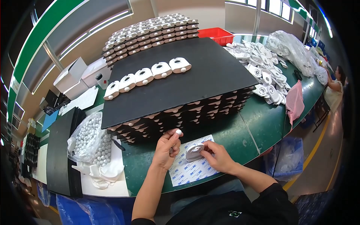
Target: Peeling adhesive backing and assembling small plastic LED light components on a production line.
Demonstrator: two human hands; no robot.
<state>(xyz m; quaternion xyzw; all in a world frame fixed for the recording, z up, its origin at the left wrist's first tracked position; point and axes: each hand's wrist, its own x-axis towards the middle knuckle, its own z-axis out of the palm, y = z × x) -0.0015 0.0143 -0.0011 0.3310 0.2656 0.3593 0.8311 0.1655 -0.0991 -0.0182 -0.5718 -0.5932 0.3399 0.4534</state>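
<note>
White-and-grey oval plastic housing [195, 152]: it is leaning at a tilt over the near side of the table, in front of me; whether its lower edge is touching the sheet below, I cannot tell.
Right hand [213, 155]: I am pinching the housing by its right end between thumb and fingers, the back of my hand facing up, the forearm slanting in from the lower right out of a black short sleeve [276, 192].
Left hand [167, 148]: I am holding a small round white ball [179, 132] at my raised thumb and fingertips, the other fingers curling toward the palm, the forearm rising steeply from the lower edge.
White paper sheet with blue print [184, 179]: it is lying flat beneath the housing.
Glossy green tabletop [144, 176]: it is curving around me and carrying everything within reach.
Flat black board [161, 88]: it is topping a tall layered stack just beyond my hands and bearing a slanting row of five white housings [143, 77].
Left side: a clear plastic bag [77, 131] of white balls is sitting beside the stack.
Right side: a heap of loose white plastic parts [265, 73] is spreading beside a pink mesh cloth [295, 102].
Room: a red plastic bin [217, 34] is standing behind the stack, and another person [334, 88] is working at the far right.
</note>
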